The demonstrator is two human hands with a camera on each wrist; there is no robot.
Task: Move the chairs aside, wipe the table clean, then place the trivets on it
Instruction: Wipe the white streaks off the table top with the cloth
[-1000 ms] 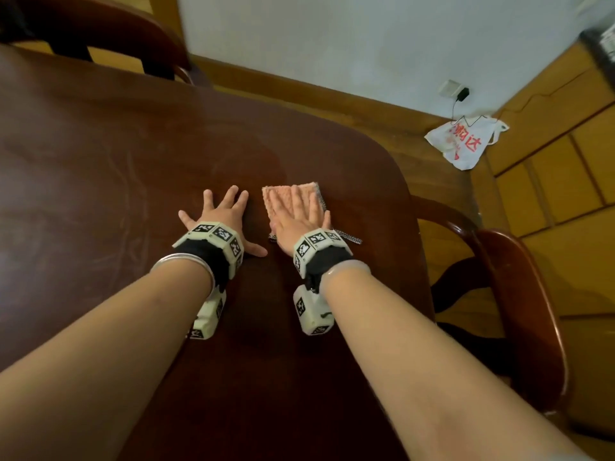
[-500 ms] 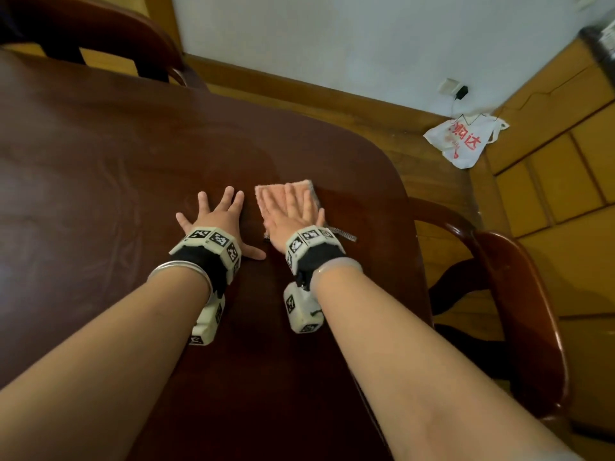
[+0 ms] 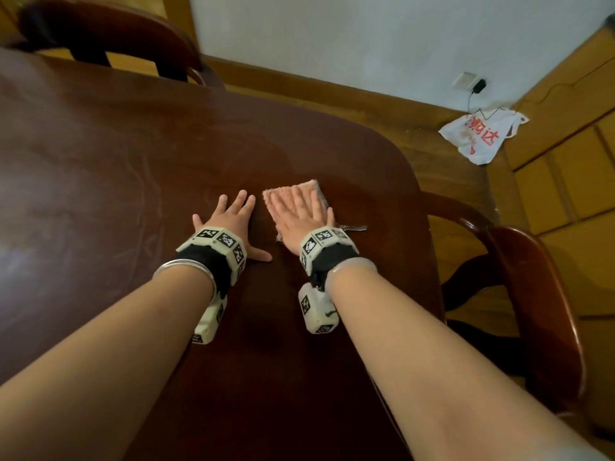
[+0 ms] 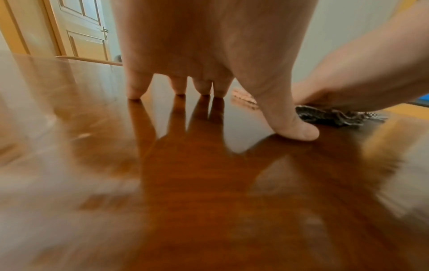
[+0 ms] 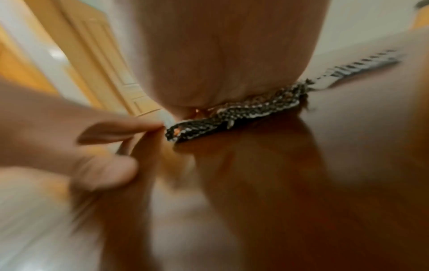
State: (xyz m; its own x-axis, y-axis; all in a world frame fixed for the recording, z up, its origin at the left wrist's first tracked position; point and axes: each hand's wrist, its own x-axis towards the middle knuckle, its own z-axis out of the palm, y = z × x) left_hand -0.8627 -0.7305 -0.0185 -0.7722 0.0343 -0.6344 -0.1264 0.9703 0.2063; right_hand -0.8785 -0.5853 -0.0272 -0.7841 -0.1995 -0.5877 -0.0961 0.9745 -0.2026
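While the right hand (image 3: pixel 299 217) presses flat, fingers straight, on the pink cloth (image 3: pixel 311 189) near the table's (image 3: pixel 100 161) right edge, left hand (image 3: pixel 233 214) rests splayed on bare wood just beside it. Chair (image 3: pixel 532 294) stands right of table.

table (image 3: pixel 133 168): dark reddish-brown wood under my hands, glossy, orange-brown in the wrist views
cloth (image 3: pixel 309 191): pink on the top face; the edge is a black-and-white speckled weave
chairs (image 3: pixel 539 294): same dark red-brown as my table, polished
wrist bands (image 3: pixel 216 244): off-white blocks printed with black-and-white square markers, on black straps
bracelet (image 3: pixel 183 266): silver, on my left wrist
bag (image 3: pixel 479 138): white with red characters
floor (image 3: pixel 449 181): yellow-brown wood
wall (image 3: pixel 366 38): pale grey-white
door (image 4: pixel 81 31): cream panels, yellow-orange frame
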